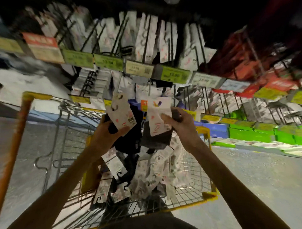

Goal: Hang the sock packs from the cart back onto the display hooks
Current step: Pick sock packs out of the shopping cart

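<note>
Nearest, below both sets of fingers, stands the cart (209, 196), its wire basket heaped with sock packs (114, 167). Above the heap the left hand (105, 134) grips a black pack (122, 115), fingers curled behind it and the thumb pressed on the lower edge of its white card. Just to the right, the right hand (180, 125) pinches a grey pack (157, 119), with the thumb on the card's front and the fingers wrapped round the dark sock behind. Both cards point up, near each other. Beyond the fingertips runs a row of price tags (139, 69). Past those, hooks (88, 37) carry blurred hung packs (146, 37).
</note>
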The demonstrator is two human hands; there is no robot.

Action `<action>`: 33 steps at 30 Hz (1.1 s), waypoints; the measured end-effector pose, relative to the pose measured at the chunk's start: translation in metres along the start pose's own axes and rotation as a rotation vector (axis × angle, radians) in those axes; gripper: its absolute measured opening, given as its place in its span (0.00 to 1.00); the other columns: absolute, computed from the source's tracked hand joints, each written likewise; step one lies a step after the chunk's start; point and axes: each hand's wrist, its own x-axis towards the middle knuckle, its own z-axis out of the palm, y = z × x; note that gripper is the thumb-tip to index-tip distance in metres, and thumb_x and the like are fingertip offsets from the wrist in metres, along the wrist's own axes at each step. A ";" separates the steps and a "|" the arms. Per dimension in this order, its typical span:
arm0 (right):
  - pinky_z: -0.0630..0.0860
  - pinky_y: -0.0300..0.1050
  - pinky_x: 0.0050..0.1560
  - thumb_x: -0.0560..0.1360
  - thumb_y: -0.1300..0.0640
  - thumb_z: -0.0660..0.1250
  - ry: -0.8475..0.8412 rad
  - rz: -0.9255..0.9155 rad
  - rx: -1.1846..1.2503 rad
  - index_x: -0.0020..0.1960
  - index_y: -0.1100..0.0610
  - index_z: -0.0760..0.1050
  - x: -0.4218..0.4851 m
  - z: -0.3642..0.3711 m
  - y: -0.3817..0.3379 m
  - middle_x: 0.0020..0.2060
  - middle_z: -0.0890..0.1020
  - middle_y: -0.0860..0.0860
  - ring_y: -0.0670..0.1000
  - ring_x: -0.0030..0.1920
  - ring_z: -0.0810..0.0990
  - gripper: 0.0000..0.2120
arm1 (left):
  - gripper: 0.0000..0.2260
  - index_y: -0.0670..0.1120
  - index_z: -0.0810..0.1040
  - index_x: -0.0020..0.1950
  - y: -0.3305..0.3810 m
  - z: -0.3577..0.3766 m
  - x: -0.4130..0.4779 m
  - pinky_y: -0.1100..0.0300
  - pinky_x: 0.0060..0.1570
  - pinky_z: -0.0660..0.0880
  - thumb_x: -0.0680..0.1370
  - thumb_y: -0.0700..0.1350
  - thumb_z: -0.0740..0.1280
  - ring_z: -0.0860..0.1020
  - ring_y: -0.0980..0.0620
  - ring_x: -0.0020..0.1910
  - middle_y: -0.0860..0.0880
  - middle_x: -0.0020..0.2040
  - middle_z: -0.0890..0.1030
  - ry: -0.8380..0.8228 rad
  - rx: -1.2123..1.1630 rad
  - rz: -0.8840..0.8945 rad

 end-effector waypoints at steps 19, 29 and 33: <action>0.80 0.50 0.51 0.78 0.49 0.68 -0.021 -0.388 0.041 0.56 0.62 0.77 -0.058 0.022 -0.276 0.47 0.86 0.55 0.53 0.48 0.85 0.16 | 0.18 0.43 0.78 0.66 0.288 -0.098 -0.063 0.53 0.74 0.64 0.76 0.40 0.73 0.69 0.50 0.73 0.49 0.67 0.79 0.099 -0.324 0.422; 0.82 0.46 0.44 0.77 0.48 0.70 -0.139 -0.396 0.181 0.50 0.56 0.81 -0.074 0.021 -0.337 0.47 0.87 0.55 0.53 0.48 0.86 0.12 | 0.09 0.51 0.83 0.52 0.347 -0.132 -0.095 0.71 0.44 0.78 0.74 0.41 0.75 0.84 0.61 0.50 0.60 0.48 0.86 0.125 -0.351 0.538; 0.82 0.49 0.48 0.77 0.50 0.69 -0.132 -0.431 0.204 0.53 0.57 0.81 -0.075 0.026 -0.363 0.48 0.86 0.56 0.55 0.49 0.86 0.11 | 0.11 0.43 0.83 0.57 0.364 -0.146 -0.100 0.72 0.40 0.77 0.75 0.40 0.75 0.84 0.61 0.47 0.55 0.49 0.86 0.209 -0.292 0.556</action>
